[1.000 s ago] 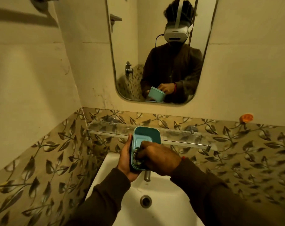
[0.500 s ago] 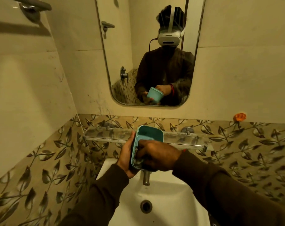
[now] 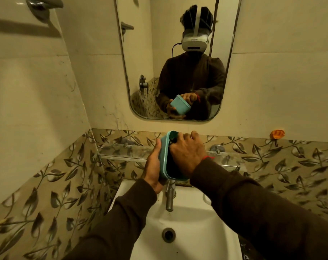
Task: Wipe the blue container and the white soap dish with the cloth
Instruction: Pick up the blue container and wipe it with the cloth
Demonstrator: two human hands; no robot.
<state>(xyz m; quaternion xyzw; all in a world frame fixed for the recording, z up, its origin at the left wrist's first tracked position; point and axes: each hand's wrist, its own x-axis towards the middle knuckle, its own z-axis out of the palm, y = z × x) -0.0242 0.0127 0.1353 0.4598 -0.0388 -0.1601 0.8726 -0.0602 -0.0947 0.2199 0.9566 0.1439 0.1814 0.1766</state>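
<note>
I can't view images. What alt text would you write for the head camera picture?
Over a white sink, a person's left hand grips the outside of a blue container while the right hand reaches inside it, its fingers at the far rim. A mirror above reflects the person holding it; a tap stands below.

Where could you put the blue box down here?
The glass shelf looks bare right of the right hand. The sink basin is bare around the drain. It is crowded above the tap, where both hands hold the blue container.
</note>
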